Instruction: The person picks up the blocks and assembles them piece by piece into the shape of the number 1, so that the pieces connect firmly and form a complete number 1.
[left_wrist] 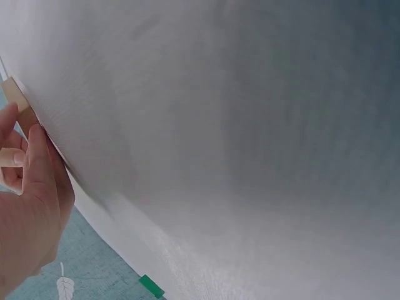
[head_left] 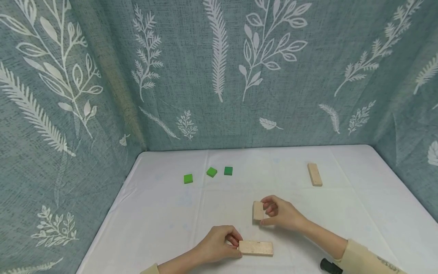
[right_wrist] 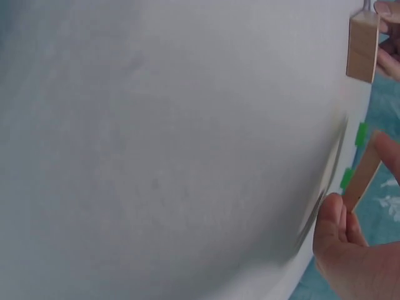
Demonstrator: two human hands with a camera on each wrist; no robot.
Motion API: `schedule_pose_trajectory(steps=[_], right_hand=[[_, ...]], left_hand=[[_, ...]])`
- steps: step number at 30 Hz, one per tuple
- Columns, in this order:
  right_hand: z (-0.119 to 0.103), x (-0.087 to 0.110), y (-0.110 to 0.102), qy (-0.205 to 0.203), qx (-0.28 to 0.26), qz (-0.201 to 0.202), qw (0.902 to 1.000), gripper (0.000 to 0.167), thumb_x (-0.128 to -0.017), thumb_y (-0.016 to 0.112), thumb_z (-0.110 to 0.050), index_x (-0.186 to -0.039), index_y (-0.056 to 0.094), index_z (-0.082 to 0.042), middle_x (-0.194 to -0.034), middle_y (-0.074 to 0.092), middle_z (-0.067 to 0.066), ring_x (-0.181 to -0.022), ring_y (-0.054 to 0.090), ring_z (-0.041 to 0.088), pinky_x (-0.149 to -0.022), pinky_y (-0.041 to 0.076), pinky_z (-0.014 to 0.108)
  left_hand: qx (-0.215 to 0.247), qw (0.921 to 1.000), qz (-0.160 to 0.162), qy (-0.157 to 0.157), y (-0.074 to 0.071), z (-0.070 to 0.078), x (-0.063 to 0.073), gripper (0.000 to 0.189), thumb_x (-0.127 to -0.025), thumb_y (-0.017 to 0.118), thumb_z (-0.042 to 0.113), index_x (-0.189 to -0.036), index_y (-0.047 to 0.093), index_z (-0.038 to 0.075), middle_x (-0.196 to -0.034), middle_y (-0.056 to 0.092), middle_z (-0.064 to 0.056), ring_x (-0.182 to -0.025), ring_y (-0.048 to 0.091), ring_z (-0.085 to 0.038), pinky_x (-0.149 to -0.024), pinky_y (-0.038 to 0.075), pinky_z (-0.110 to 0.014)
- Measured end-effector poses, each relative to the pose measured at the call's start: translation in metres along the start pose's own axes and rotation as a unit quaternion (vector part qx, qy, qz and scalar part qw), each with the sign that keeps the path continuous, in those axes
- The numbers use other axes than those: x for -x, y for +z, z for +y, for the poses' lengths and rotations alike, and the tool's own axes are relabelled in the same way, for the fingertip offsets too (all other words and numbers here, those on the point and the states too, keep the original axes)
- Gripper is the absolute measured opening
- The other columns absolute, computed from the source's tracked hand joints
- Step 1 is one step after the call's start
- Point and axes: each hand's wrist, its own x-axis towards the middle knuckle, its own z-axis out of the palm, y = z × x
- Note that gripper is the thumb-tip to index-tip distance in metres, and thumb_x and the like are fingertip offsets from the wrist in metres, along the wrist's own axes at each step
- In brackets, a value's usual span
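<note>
Down around 6 o'clock on the white table (head_left: 164,213), the left hand (head_left: 220,244) has thumb and fingers pinched on the 9 o'clock end of a pale wooden block (head_left: 256,248), and straight up at 12 from that, the right hand (head_left: 283,214) has a 2nd block (head_left: 258,212) clamped the same way. Off at 2 o'clock from there sits a 3rd block (head_left: 315,174), with 3 little green squares (head_left: 211,172) hanging out around 10.

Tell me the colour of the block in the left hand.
Pale beige, like bare wood; the block shows best in the head view.
</note>
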Motion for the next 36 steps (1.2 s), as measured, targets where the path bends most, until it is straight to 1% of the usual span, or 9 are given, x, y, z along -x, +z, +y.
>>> schedule_pose_trajectory(steps=[3, 9, 15, 20, 29, 36], right_hand=[[0.0, 0.002, 0.003, -0.007, 0.001, -0.011, 0.9999, 0.064, -0.073, 0.085, -0.019, -0.124, 0.053, 0.003, -0.105, 0.058, 0.005, -0.091, 0.058, 0.017, -0.078, 0.051, 0.024], [-0.003, 0.006, 0.007, -0.033, 0.0, -0.037, 0.9988, 0.062, -0.073, 0.085, -0.016, -0.122, 0.053, 0.004, -0.104, 0.057, 0.005, -0.091, 0.056, 0.018, -0.079, 0.051, 0.023], [-0.005, 0.008, 0.011, -0.047, 0.01, -0.053, 0.9974, 0.059, -0.073, 0.086, -0.014, -0.12, 0.055, 0.002, -0.102, 0.055, 0.004, -0.09, 0.055, 0.017, -0.078, 0.05, 0.023], [-0.006, 0.01, 0.012, -0.061, 0.01, -0.065, 0.996, 0.058, -0.072, 0.086, -0.014, -0.119, 0.055, 0.002, -0.102, 0.055, 0.005, -0.089, 0.055, 0.016, -0.08, 0.05, 0.024], [-0.006, 0.013, 0.014, -0.065, 0.009, -0.075, 0.995, 0.057, -0.072, 0.087, -0.014, -0.118, 0.056, 0.001, -0.101, 0.055, 0.005, -0.088, 0.053, 0.015, -0.079, 0.05, 0.024], [-0.004, 0.013, 0.016, -0.059, 0.011, -0.08, 0.9949, 0.057, -0.073, 0.087, -0.016, -0.119, 0.056, -0.001, -0.099, 0.054, 0.003, -0.088, 0.052, 0.013, -0.078, 0.05, 0.025]], left_hand=[[0.001, 1.0, -0.001, 0.004, 0.0, 0.0, 0.0, 0.027, -0.07, 0.085, 0.004, -0.09, 0.067, 0.008, -0.078, 0.063, 0.006, -0.072, 0.059, -0.003, -0.066, 0.049, -0.017], [0.001, 1.0, -0.003, 0.003, 0.0, 0.0, 0.0, 0.027, -0.07, 0.085, 0.003, -0.09, 0.067, 0.008, -0.078, 0.062, 0.006, -0.073, 0.059, -0.003, -0.067, 0.05, -0.016], [0.003, 0.9999, -0.001, 0.01, 0.0, 0.0, 0.0, 0.028, -0.07, 0.085, 0.003, -0.09, 0.066, 0.007, -0.078, 0.063, 0.005, -0.072, 0.06, -0.003, -0.067, 0.05, -0.016], [0.009, 0.9999, -0.001, 0.008, 0.0, 0.0, -0.001, 0.028, -0.07, 0.084, 0.002, -0.09, 0.066, 0.007, -0.079, 0.063, 0.004, -0.073, 0.06, -0.004, -0.066, 0.051, -0.016], [0.003, 1.0, -0.003, 0.007, 0.0, 0.0, 0.0, 0.027, -0.07, 0.084, 0.004, -0.09, 0.067, 0.007, -0.079, 0.063, 0.005, -0.074, 0.061, -0.004, -0.066, 0.05, -0.016], [0.002, 1.0, -0.003, 0.007, 0.0, 0.0, 0.0, 0.027, -0.07, 0.085, 0.004, -0.09, 0.067, 0.008, -0.079, 0.063, 0.005, -0.074, 0.061, -0.004, -0.066, 0.05, -0.017]])
